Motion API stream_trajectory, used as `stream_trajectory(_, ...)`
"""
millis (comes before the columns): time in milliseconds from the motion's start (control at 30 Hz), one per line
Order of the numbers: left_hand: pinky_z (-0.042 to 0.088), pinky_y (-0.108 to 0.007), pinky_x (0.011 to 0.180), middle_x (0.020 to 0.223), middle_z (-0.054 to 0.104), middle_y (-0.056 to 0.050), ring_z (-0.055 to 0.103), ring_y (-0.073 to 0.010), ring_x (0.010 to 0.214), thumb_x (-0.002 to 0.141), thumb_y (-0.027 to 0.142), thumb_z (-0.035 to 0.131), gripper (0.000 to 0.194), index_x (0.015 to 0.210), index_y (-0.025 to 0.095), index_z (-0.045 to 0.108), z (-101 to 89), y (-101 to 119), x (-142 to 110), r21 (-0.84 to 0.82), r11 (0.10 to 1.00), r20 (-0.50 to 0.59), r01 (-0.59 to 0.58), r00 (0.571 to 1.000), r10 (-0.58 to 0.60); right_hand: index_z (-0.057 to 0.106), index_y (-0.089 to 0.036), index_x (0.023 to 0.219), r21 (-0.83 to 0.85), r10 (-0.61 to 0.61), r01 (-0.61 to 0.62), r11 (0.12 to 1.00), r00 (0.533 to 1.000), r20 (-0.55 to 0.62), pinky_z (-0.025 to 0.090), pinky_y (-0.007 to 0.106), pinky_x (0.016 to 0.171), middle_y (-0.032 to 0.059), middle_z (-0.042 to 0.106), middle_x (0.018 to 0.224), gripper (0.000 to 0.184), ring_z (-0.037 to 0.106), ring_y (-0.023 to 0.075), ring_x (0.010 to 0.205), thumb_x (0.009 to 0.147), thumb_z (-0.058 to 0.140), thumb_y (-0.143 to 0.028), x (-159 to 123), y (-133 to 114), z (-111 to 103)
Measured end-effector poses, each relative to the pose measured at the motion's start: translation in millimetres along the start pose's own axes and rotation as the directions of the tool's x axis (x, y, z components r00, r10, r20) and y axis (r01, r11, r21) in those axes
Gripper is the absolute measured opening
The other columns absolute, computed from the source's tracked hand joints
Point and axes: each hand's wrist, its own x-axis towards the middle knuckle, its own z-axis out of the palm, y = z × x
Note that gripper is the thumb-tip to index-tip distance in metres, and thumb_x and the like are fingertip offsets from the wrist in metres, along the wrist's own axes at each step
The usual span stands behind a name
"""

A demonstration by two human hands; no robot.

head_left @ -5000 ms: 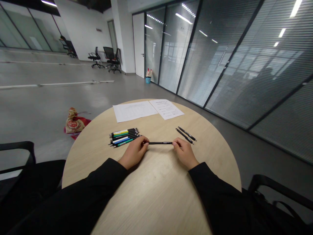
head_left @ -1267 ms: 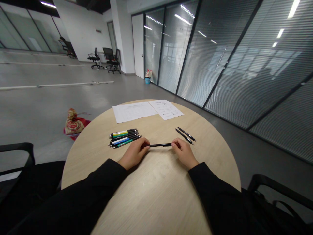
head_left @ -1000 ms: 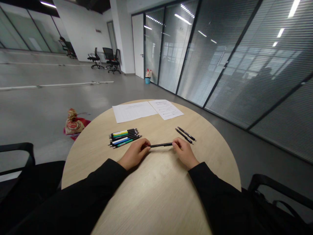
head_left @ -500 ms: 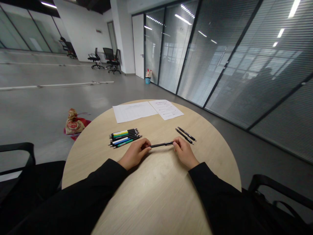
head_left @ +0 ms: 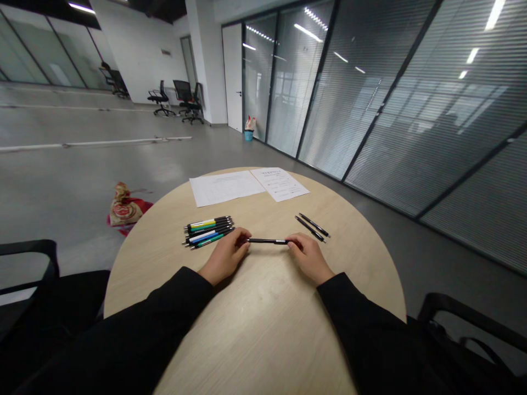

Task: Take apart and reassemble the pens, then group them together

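Observation:
A black pen [head_left: 267, 241] lies level between my two hands, above the middle of the round table. My left hand [head_left: 228, 255] pinches its left end, and my right hand [head_left: 308, 257] pinches its right end. Just beyond my left hand, several pens [head_left: 209, 231] with yellow, green, white and blue barrel sections and black grips lie side by side. Past my right hand rest two black pens, a nearer one [head_left: 309, 228] and a farther one [head_left: 315, 225], slanted and almost parallel.
Two printed sheets, a wide one [head_left: 226, 187] and a narrower one [head_left: 280, 185], lie at the far edge of the pale wooden table [head_left: 263, 329]. Black chairs flank it, left [head_left: 53, 296] and right [head_left: 465, 312]. A tan and red bag [head_left: 127, 209] sits on the floor.
The pen has shifted slightly left and turned from a slight slant to nearly level; a pale mark now shows near its right end. Both hands still hold it.

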Motion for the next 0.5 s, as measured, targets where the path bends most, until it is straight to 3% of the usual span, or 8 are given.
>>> stream_trajectory(267,0.044,-0.028,0.064,0.076,0.065,-0.002,0.059,-0.0171,0.068,0.089,0.032,0.056,0.016,0.092,0.018,0.063,-0.4,0.3,-0.4,-0.044,0.997,0.008,0.067,0.998,-0.067,0.066,-0.019,0.091,-0.012,0.029,-0.029,1.0,0.999,-0.016,0.047,0.033,0.076,0.0057,0.067,0.085,0.017,0.062,0.0209,0.081,0.094,0.049,-0.022,0.3,-0.5,0.3)
stream_trajectory(500,0.045,-0.026,0.061,0.065,0.065,0.0,0.06,-0.0149,0.059,0.091,0.038,0.055,0.023,0.081,0.018,0.06,-2.8,9.7,-2.8,-0.159,0.982,0.13,0.106,0.988,-0.086,0.063,-0.019,0.093,-0.041,0.02,-0.022,0.999,0.999,-0.043,0.046,0.034,0.077,0.0051,0.065,0.082,0.015,0.061,0.022,0.082,0.093,0.049,-0.021,0.5,2.4,-1.3)
